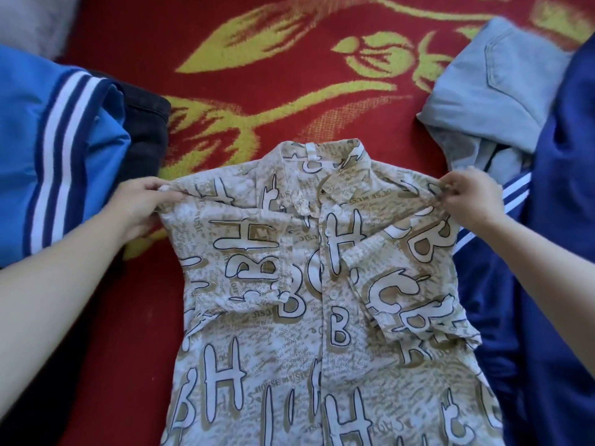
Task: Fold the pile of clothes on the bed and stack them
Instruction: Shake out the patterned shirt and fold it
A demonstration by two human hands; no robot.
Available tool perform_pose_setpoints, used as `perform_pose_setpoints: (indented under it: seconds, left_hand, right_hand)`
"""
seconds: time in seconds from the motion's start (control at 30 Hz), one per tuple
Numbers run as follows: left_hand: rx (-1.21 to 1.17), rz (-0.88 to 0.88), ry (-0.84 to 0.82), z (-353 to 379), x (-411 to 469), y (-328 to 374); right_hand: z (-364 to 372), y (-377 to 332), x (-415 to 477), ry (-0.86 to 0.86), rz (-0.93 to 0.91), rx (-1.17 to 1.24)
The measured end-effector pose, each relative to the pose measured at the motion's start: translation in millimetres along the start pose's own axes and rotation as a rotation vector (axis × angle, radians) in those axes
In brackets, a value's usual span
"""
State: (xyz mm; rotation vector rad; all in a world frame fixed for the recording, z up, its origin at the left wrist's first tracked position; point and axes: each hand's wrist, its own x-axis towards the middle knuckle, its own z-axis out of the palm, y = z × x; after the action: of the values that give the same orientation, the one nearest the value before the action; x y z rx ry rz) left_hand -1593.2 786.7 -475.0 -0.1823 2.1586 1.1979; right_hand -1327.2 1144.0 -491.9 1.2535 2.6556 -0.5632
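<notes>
The printed shirt [322,317] lies flat on the bed [289,75], front up, sleeves laid in over the chest. Its long axis runs from the collar at the far end straight back toward the person. Each grip is closed on a shoulder corner, the left hand [141,204] pinching one and the right hand [470,197] the other, so the 2 sit level across the width. A lengthwise fold, I judge, must carry these shoulders toward the hem end, nearer the person and out of view.
</notes>
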Motion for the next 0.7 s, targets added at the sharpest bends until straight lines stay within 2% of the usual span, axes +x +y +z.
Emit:
perform_pose_setpoints:
  seconds: [0.1,0.17,0.27,0.33,0.4,0.47,0.53,0.57,0.63,0.67,0.7]
  left_hand:
    - [-0.002,0.067,-0.038,-12.8,-14.6,-5.8]
    - [0.0,0.156,-0.044,-18.7,-28.7,-11.1]
    - [0.028,0.304,-0.031,-30.6,-63.3,-26.3]
    - [0.084,0.409,-0.065,-41.5,-86.3,-49.9]
    - [0.293,0.553,-0.106,-49.6,-106.9,-81.7]
    - [0.723,0.742,-0.171,-53.5,-118.5,-119.2]
    - [1.094,0.839,-0.244,-48.3,-128.4,-150.4]
    - [1.2,0.83,-0.218,-40.7,-133.6,-158.4]
    - [1.267,0.712,-0.134,-19.6,-142.9,-154.0]
    - [1.282,0.715,-0.121,-9.4,-143.7,-150.8]
    - [1.309,0.791,-0.11,1.3,-145.7,-146.7]
  right_hand:
    - [-3.8,19.7,-18.9,0.116,-0.061,0.062]
    - [-1.3,33.3,-37.3,0.271,-0.154,0.062]
    - [-1.8,51.3,-77.3,0.494,-0.408,0.026]
    - [1.0,68.1,-108.2,0.546,-0.592,-0.066]
    - [11.1,88.7,-136.5,0.442,-0.722,-0.23]
    - [29.0,109.4,-157.2,0.231,-0.777,-0.425]
    - [44.5,116.5,-168.0,0.095,-0.727,-0.518]
    - [47.6,112.1,-170.8,0.076,-0.667,-0.506]
    - [46.6,91.6,-174.8,0.051,-0.567,-0.459]
    - [46.0,79.1,-176.6,0.032,-0.556,-0.453]
    - [46.4,68.0,-179.1,0.001,-0.577,-0.448]
